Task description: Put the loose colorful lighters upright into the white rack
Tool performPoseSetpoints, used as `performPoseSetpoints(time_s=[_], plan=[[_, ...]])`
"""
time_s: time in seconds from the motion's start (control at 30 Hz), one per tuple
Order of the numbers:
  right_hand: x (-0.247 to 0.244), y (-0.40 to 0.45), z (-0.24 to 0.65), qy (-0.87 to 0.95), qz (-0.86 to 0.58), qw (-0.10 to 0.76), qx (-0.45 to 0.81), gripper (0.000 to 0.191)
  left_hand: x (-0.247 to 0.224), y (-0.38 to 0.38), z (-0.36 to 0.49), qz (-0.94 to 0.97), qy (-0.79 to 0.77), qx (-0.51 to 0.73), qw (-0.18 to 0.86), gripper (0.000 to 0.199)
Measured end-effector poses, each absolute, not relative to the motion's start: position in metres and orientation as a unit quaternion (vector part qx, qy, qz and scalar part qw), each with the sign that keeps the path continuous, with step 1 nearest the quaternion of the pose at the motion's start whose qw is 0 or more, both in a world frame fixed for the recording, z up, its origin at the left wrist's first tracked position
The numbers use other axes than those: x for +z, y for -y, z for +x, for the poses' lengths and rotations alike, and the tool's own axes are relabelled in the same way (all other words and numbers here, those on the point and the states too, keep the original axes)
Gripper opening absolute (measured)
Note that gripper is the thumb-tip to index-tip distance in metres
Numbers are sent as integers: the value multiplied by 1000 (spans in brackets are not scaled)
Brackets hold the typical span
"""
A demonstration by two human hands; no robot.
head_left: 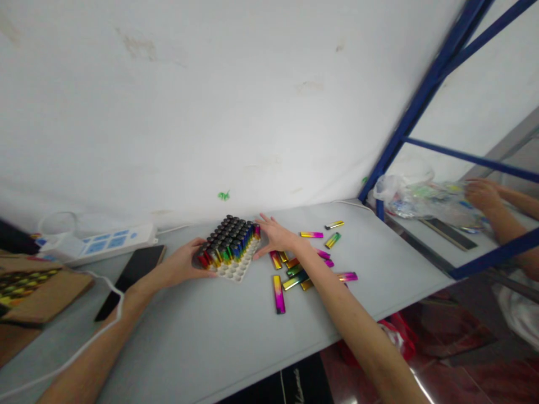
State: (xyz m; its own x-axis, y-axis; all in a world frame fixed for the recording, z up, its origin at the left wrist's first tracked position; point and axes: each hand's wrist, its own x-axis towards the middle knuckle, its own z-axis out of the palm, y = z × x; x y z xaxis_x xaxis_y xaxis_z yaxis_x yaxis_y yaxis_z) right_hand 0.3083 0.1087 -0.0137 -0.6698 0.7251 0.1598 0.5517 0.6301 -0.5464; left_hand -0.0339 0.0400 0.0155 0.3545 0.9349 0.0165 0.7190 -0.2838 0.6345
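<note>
A white tray with round holes [236, 272] stands on the table, most of it filled with upright metallic-coloured lighters [229, 241] with dark tops. Its near right part shows bare holes. My left hand [191, 261] is closed around the left corner of the tray, thumb in front and fingers behind. At the right corner, my right hand [273, 234] has its fingers spread, close to a magenta lighter [257, 230]; whether it touches is unclear. Loose lighters [295, 279] in yellow, magenta and green lie beside and partly under my right forearm.
Left of me are a black phone-like slab [133, 278], a white power strip [115, 242], a white cable [120, 308] and a cardboard box [54, 297] holding more lighters. A blue metal frame [404, 132] rises at right. Beyond it, another person's hands [484, 193] touch a clear plastic bag [421, 196].
</note>
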Motion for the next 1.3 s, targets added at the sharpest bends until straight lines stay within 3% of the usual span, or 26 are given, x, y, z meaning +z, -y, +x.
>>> performPoseSetpoints(time_s=[0.1, 0.23, 0.33, 0.5, 0.67, 0.83, 1.07, 1.3], plan=[[1, -96, 336, 863, -398, 213, 227, 114, 13, -35, -35, 787, -539, 188, 235, 86], [22, -54, 406, 800, -474, 310, 200, 54, 1, -32, -36, 793, -549, 194, 177, 79], [27, -13, 453, 743, -550, 356, 139, 35, -6, -31, -36, 797, -548, 199, 157, 66], [3, 20, 469, 769, -575, 258, 105, 24, -7, -30, -34, 792, -559, 186, 160, 69], [-13, 11, 453, 766, -595, 222, 100, 22, -5, -27, -33, 793, -552, 188, 179, 72], [3, -2, 440, 715, -593, 331, 167, 35, -5, -25, -32, 796, -543, 198, 178, 69], [39, -34, 370, 642, -475, 517, 308, 54, -6, -24, -31, 791, -547, 211, 175, 70], [17, -48, 308, 508, -423, 584, 472, 59, -2, -21, -30, 795, -542, 201, 186, 67]])
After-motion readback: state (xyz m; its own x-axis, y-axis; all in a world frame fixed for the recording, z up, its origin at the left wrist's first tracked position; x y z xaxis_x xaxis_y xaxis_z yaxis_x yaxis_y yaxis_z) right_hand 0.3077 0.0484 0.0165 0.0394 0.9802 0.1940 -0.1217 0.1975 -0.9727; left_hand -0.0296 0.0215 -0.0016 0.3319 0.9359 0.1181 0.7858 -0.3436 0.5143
